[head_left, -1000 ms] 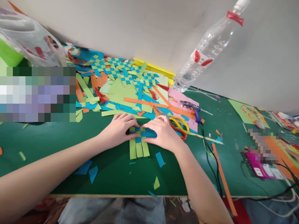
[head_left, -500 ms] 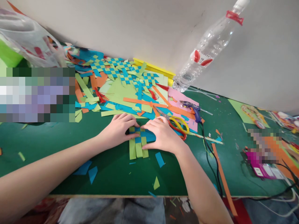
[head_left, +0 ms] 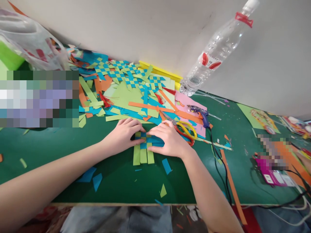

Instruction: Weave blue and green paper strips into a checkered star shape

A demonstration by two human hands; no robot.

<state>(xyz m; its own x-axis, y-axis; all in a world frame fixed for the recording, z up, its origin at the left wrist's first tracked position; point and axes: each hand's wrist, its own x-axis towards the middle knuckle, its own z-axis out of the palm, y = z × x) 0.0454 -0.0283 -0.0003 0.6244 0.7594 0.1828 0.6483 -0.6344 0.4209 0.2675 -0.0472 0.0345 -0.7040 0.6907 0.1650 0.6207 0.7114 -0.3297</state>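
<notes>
Between my hands lies a small piece of woven paper strips, blue crossing light green in a checkered pattern. Its green ends hang toward the table's front edge, and blue strips run under my right palm. My left hand grips the left side of the weave, thumb at the near edge and fingers at the far edge. On the other side, my right hand pinches the weave and its blue strips the same way. Fingers cover part of the pattern. Just beyond my right hand rest scissors with yellow and orange-red handles.
Several finished blue-green woven pieces and loose strips pile up at the back. A clear bottle stands by the wall. A blue glue gun lies on pink paper, its black cord trailing forward. Paper scraps dot the green table.
The green strip ends have shifted very slightly left and spread a little. My right thumb has moved up a touch. Otherwise both hands stay in place on the weave.
</notes>
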